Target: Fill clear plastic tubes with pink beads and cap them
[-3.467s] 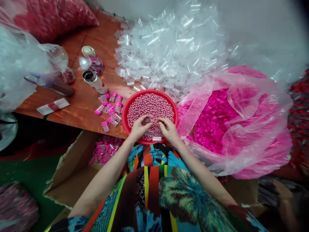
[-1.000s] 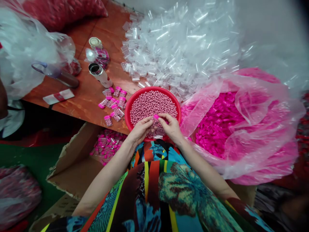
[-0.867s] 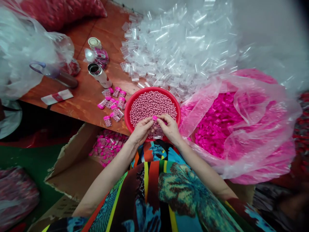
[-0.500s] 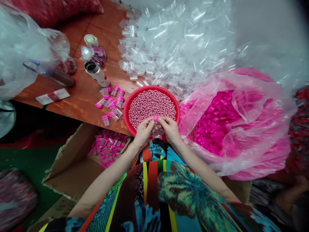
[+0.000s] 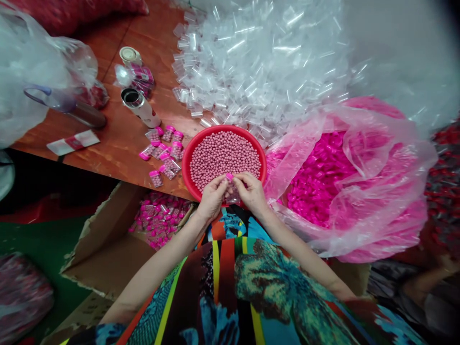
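Pinching the pink cap, the left hand and right hand share a closed fingertip grip above the near side of the red bowl, at the front edge of the worktop. Fingers largely hide what sits beneath the cap. An uneven press could tilt it and drop it among the beads — and a wrist knocking the bowl, so near that edge, might spill them.
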Available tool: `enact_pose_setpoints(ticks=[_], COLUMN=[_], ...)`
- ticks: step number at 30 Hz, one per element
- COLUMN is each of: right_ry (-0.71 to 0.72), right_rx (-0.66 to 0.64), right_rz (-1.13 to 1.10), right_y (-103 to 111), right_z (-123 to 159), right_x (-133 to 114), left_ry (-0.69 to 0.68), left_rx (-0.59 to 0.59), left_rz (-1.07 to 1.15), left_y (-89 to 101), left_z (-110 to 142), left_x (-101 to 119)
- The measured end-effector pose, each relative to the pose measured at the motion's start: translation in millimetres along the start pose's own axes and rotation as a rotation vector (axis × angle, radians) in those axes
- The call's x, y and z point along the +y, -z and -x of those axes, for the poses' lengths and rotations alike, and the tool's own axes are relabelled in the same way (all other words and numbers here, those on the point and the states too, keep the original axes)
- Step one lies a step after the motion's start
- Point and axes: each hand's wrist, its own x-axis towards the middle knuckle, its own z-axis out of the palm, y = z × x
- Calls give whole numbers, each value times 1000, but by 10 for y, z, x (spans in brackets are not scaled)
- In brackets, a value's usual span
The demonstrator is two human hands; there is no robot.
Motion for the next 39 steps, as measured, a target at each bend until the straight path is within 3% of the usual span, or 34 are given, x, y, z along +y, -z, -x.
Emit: enact_pose_setpoints(ticks=[4,8,11,14,17,19,23,26,32,36,39], right_ry=[89,83,-39,-299,-423,-343,-41,48,177,179,137], right_rx=[-155,-279,-201,-61,15,-30,-242,-229,-165,-194,-272], right_rz=[79,79,-134,-402,-444,-300,189,454,455,436,351], right_y=[36,67,52,-1,-34,-24,-2,-55,-128,-141,-165], right_z=[-26,2,53,87,99,106,128,132,123,113,78], right_x=[9,-18,3,91,150,124,-19,-45,105,138,158], left_ry=[23,62,76,107,103,88,76,83,88,100,100], left_rx=[21,-3,-23,-35,-40,-11,81,95,26,-49,-36], left_rz=[7,32,47,8,-61,-70,-33,-13,0,-13,-51], left_y=[42,102,115,105,82,65,26,-7,7,29,65], left_z=[19,-1,-23,-25,-12,-6,-4,1,19,21,25], left_x=[-19,11,68,96,77,51,14,9,38,39,58])
